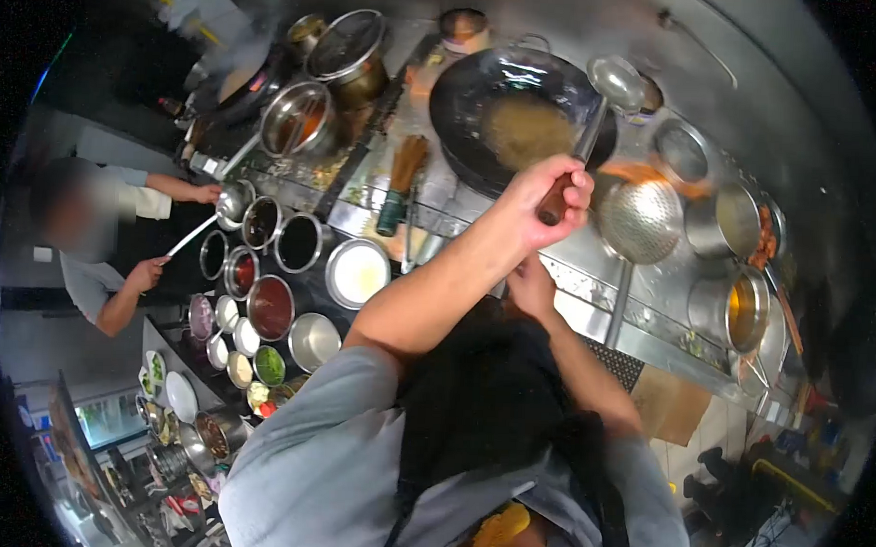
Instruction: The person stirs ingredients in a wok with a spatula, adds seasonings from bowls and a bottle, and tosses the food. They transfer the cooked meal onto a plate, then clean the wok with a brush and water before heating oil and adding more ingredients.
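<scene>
My left hand [561, 201] is closed around the brown wooden handle of a ladle [588, 134]. The ladle's metal bowl lies at the right rim of a large black wok [458, 105], which holds cloudy brownish liquid [530, 132]. Below my left wrist is my right hand [531, 288], near the stove's front edge; its fingers are mostly hidden, so its grip cannot be made out. A round perforated strainer [642, 221] rests right of the wok, its long handle toward me. A bamboo brush [404, 171] with a green-wrapped end lies left of the wok.
Metal pots [722, 221] stand at the right. Many containers of sauces and ingredients, including a white-filled bowl [358, 273], crowd the left. Another person [116, 224] at the far left holds a ladle and a long-handled utensil. More pots [349, 53] stand at the upper left.
</scene>
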